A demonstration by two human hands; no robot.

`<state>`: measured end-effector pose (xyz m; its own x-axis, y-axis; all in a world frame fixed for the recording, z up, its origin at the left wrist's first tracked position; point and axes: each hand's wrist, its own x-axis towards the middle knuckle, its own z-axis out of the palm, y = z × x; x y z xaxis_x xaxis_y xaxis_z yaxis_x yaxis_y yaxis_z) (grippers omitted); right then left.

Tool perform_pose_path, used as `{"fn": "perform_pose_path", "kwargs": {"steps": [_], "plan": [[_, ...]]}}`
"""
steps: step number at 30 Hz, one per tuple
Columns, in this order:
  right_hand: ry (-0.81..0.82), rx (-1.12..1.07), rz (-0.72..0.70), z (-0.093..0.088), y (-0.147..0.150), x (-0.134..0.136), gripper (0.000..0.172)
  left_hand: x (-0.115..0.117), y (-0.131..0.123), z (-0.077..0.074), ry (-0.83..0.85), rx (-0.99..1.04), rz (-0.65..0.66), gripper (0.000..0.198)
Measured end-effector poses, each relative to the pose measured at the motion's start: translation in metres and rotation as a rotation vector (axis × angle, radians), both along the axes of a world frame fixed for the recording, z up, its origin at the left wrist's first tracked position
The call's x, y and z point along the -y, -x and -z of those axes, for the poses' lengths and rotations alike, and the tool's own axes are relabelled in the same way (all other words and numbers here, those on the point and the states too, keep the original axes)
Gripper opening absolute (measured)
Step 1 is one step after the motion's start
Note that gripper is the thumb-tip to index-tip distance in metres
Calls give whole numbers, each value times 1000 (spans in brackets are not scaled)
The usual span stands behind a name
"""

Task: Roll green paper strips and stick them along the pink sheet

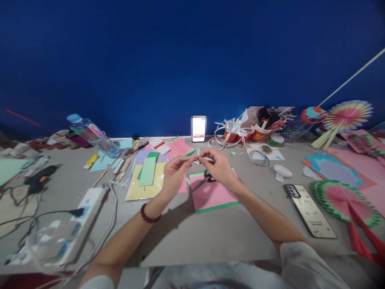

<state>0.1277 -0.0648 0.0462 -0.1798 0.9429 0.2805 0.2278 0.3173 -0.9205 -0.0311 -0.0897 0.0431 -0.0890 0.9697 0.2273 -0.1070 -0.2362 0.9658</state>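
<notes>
My left hand (177,173) and my right hand (219,167) meet at the fingertips above the table, both pinched closed. Between them a small pale green paper strip (198,151) pokes up; most of it is hidden by the fingers. Under my right hand lies a pink sheet with green edges (216,196), and dark-handled scissors (209,176) rest on it, partly covered by that hand. To the left of my left hand, light green paper pieces (148,171) lie on a yellow sheet (135,192).
A lit phone (198,129) stands against the blue wall. Left are a plastic bottle (93,134), a power strip (81,224) and cables. Right are red cups (260,133), another phone (309,210), a white oval object (282,171) and folded paper fans (345,200).
</notes>
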Motion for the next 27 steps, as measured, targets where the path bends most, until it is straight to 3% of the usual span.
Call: {"fn": "perform_pose_path", "kwargs": {"steps": [5, 9, 14, 20, 22, 27], "plan": [[-133, 37, 14, -5, -1, 1, 10, 2, 5, -4, -172, -113, 36, 18], [-315, 110, 73, -4, 0, 5, 13, 1, 8, -5, -364, -284, -16, 18], [-530, 229, 76, 1, -1, 6, 12, -5, 10, -3, -399, -312, -46, 18], [-692, 235, 76, 4, -4, 5, 12, -20, 16, 7, -490, -249, 10, 64], [-709, 257, 52, 5, -6, 4, 12, -20, 17, 7, -542, -311, 12, 58], [-630, 254, 5, 11, -6, 3, 12, -9, 15, -4, -664, -483, -54, 19]]}}
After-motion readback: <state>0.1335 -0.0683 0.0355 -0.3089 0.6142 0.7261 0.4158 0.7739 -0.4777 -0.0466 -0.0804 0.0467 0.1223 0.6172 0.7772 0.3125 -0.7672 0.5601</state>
